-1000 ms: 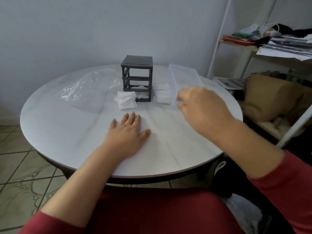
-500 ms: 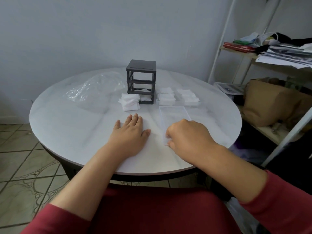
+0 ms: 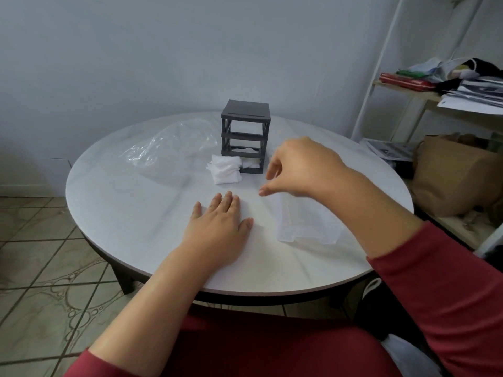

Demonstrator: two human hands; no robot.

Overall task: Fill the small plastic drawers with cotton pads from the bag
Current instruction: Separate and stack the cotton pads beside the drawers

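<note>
Clear drawer [image 3: 304, 224] lay empty on the surface [image 3: 136, 213], just right of the left hand [image 3: 217, 224]. Cotton pads [image 3: 226, 170] sat heaped just beside the dark frame [image 3: 245, 123]. Recommended: pinch a squared stack and lay it flat in the drawer. Left hand rested flat, fingers straight. Right hand [image 3: 302, 167] hovered above, loosely curled, holding nothing.

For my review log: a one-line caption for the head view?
Left hand flat on the round table, right hand raised near a clear drawer, cotton pads beside the dark frame.
</note>
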